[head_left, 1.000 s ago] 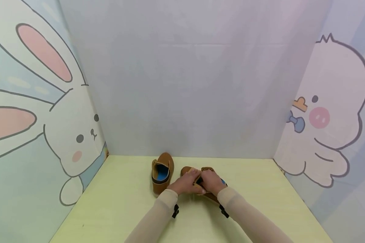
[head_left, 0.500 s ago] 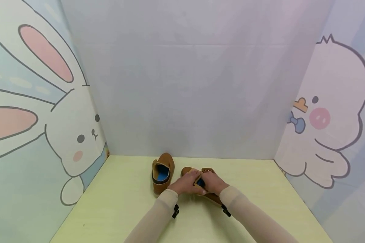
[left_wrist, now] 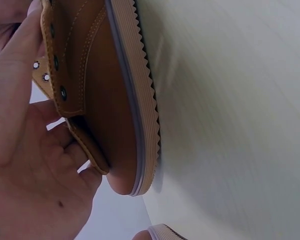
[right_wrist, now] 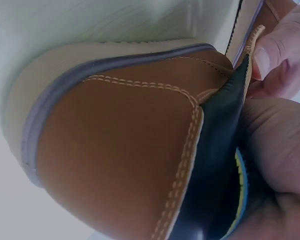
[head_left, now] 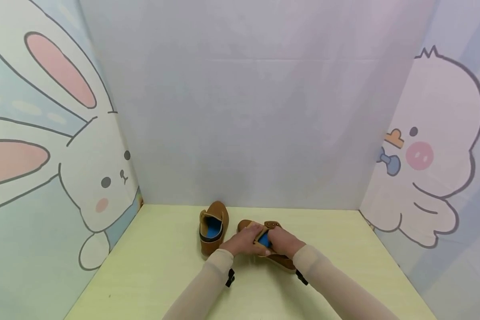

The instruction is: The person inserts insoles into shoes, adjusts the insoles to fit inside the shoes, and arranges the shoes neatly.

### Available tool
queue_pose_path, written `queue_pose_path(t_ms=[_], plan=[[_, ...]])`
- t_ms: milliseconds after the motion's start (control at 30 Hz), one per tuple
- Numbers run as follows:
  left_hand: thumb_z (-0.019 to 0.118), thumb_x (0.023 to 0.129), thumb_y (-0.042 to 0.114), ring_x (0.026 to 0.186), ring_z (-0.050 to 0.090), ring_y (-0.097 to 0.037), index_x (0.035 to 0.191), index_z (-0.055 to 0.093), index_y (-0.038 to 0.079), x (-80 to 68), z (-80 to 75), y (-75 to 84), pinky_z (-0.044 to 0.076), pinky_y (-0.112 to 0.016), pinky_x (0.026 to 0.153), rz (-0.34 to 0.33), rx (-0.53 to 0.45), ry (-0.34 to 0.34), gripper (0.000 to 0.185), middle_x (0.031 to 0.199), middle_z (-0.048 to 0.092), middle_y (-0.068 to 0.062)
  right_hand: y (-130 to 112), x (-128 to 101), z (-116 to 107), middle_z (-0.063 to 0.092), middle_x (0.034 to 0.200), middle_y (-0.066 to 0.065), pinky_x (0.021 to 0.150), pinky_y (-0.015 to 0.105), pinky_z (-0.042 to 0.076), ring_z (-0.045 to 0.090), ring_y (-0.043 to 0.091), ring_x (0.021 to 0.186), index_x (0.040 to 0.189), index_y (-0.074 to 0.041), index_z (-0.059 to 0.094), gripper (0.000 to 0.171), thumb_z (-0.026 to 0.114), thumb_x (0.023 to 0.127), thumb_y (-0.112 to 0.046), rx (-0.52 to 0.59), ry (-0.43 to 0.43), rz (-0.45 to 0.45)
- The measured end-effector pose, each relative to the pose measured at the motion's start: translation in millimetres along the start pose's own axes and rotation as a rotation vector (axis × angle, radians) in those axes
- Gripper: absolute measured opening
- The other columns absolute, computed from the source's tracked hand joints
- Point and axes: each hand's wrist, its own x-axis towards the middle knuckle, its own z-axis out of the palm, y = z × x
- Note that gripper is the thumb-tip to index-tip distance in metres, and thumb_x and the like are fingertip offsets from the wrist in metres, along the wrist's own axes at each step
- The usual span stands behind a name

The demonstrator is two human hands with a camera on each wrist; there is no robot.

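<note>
A brown lace-less shoe (head_left: pixel 279 263) with a blue insole (head_left: pixel 265 240) lies toe to the upper left on the table. My left hand (head_left: pixel 244 240) grips its front; in the left wrist view the thumb lies along the near eyelet flap (left_wrist: pixel 62 75), with other fingers around the tongue (left_wrist: pixel 90 150). My right hand (head_left: pixel 285 242) reaches into the shoe's opening with bent fingers, holding it at the far side, where the other eyelet flap (head_left: pixel 272 223) sticks up. Its fingertips are hidden. The right wrist view shows the heel (right_wrist: pixel 115 135) and dark collar lining (right_wrist: pixel 210 150).
A matching brown shoe (head_left: pixel 211 248) stands to the left, toe toward the back wall (head_left: pixel 248 133), close to my left wrist. The pale yellow table (head_left: pixel 160 249) is bounded by side walls with a cartoon rabbit (head_left: pixel 92 164) and a cartoon chick (head_left: pixel 436 111).
My right hand has shifted slightly right and toward me, and more of the blue insole shows in the opening. The left hand and the other shoe stay put.
</note>
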Motion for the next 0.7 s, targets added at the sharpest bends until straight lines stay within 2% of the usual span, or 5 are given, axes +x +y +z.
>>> queue_pose_path(t_ms=[233, 400, 500, 700], plan=[[0.071, 0.086, 0.064, 0.145, 0.037, -0.027, 0.159, 0.034, 0.013, -1.0, 2.8, -2.6, 0.023, -0.053, 0.120, -0.020, 0.005, 0.003, 0.097, 0.160, 0.038, -0.007, 5, -1, 0, 0.056, 0.062, -0.005, 0.060, 0.029, 0.045, 0.049, 0.009, 0.057, 0.070, -0.013, 0.066, 0.024, 0.077, 0.090, -0.009, 0.073, -0.018, -0.015], [0.068, 0.087, 0.067, 0.141, 0.041, -0.030, 0.160, 0.033, 0.015, -2.0, 2.5, -2.3, 0.036, -0.051, 0.113, -0.037, -0.003, 0.012, 0.096, 0.159, 0.038, -0.005, 13, -2, -2, 0.060, 0.062, -0.007, 0.058, 0.027, 0.042, 0.047, 0.008, 0.058, 0.069, -0.014, 0.072, 0.023, 0.076, 0.088, -0.001, 0.141, 0.008, -0.064], [0.068, 0.087, 0.067, 0.139, 0.043, -0.030, 0.160, 0.033, 0.016, -2.6, 1.6, -1.4, 0.041, -0.049, 0.108, -0.034, 0.010, 0.015, 0.096, 0.158, 0.038, -0.004, 16, -5, -4, 0.059, 0.064, -0.009, 0.060, 0.026, 0.042, 0.045, 0.008, 0.061, 0.071, -0.015, 0.073, 0.023, 0.074, 0.089, 0.001, 0.115, 0.016, -0.085], [0.073, 0.086, 0.061, 0.141, 0.041, -0.028, 0.159, 0.034, 0.013, -3.1, 3.9, -0.1, 0.030, -0.054, 0.116, -0.028, -0.005, 0.022, 0.095, 0.159, 0.039, -0.007, 9, -16, -12, 0.052, 0.064, -0.006, 0.059, 0.028, 0.040, 0.041, 0.010, 0.060, 0.068, -0.015, 0.065, 0.030, 0.068, 0.093, 0.000, 0.032, -0.046, -0.024]])
